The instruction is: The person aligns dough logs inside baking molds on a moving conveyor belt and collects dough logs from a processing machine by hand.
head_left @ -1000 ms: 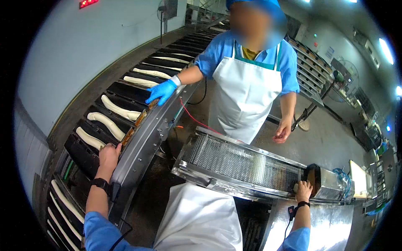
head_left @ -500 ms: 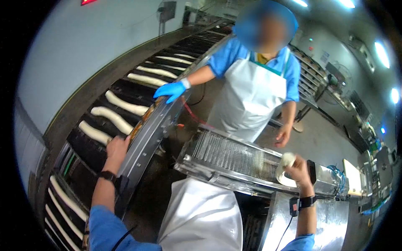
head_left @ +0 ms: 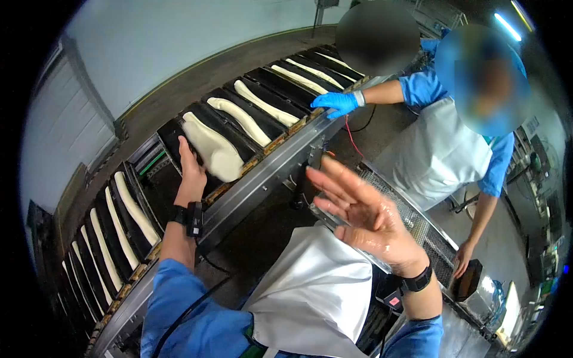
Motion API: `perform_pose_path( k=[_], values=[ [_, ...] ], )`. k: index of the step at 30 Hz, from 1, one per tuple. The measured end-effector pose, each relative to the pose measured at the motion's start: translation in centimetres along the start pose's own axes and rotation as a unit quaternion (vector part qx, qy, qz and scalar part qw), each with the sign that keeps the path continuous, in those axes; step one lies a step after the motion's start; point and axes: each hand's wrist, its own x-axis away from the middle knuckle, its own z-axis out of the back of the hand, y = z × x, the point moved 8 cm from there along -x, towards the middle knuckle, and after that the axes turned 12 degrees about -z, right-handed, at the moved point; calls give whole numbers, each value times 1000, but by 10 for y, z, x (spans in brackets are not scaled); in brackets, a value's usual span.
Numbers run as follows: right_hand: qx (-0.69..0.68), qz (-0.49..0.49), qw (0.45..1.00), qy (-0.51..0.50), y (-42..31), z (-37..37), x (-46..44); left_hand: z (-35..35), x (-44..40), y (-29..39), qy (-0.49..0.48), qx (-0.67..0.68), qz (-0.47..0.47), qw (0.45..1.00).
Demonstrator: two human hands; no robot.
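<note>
My left hand (head_left: 191, 170) is open at a black tray, its fingers extended beside a pale dough strip (head_left: 209, 146). That strip is smeared by motion, with a thick rounded end near the tray's front edge. I cannot tell whether the hand touches it. My right hand (head_left: 373, 221) is raised in front of me, open and holding nothing, with a wet, shiny palm. It is between the tray line and the mesh conveyor (head_left: 439, 247). More long dough strips, such as this curved one (head_left: 242, 119), lie singly in neighbouring black trays.
A metal rail (head_left: 262, 173) edges the tray line on my side. A co-worker's blue-gloved hand (head_left: 337, 104) rests on it; their bare hand (head_left: 464, 258) is by the mesh conveyor. Several filled trays (head_left: 107, 244) continue to the lower left.
My right hand has left the mesh conveyor, moved left and let go of the dough it held. My left hand has come off the rail edge and opened. The view has turned left.
</note>
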Motion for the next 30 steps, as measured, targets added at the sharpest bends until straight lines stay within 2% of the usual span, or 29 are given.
perform_pose_path(
  k=[2,3,5,6,7,8,9,11,12,14,15,16,18,19,20,21,23,25,26,27,28,29,30],
  values=[
    [13,-20,1000,0,20,11,1,-11,40,46,-177,-125,-137,967],
    [17,-45,998,33,33,25,5,-12,41,45,-208,-149,-155,954],
    [22,-65,995,71,50,49,19,-3,28,14,-115,-50,61,990],
    [24,-97,988,121,63,66,30,5,28,4,-56,-12,151,987],
    [25,-130,975,181,76,82,44,12,24,-1,-31,-4,184,982],
    [33,-146,966,210,92,95,55,24,15,-14,-54,-16,168,984],
    [42,-161,955,244,106,111,69,40,1,-26,-115,-68,91,987],
    [10,-169,940,298,123,128,97,69,-28,-62,-240,-231,-102,937],
    [8,-171,928,330,129,136,121,86,-41,-80,-250,-244,-130,928],
    [18,-186,909,373,140,145,166,108,-64,-83,-38,-93,28,995],
    [18,-207,884,418,145,148,189,120,-73,-77,68,-148,32,986],
    [21,-202,873,444,151,153,213,130,-93,-85,-16,-185,6,983],
    [16,-206,834,511,161,158,258,120,-92,-86,19,-56,101,993],
    [18,-176,825,537,172,161,288,113,-84,-81,36,-10,140,989],
    [-8,-159,803,574,176,161,309,102,-80,-76,35,-9,157,987],
    [29,-186,779,598,189,166,335,82,-69,-60,5,-49,148,988],
    [13,-184,729,659,205,165,382,86,-54,-32,16,-114,137,984],
    [75,-210,711,667,227,169,429,73,-58,-18,-17,-59,60,996],
    [56,-183,689,699,246,169,459,51,-31,24,44,-248,7,968],
    [157,-250,631,717,233,158,464,79,-54,3,151,-403,-49,901],
    [269,-362,567,690,254,166,498,28,-25,52,111,-548,-121,820],
    [272,-361,572,685,268,167,506,0,-16,65,52,-583,-263,767],
    [330,-418,504,680,275,164,518,-22,-11,61,22,-550,-310,775]
  ],
)
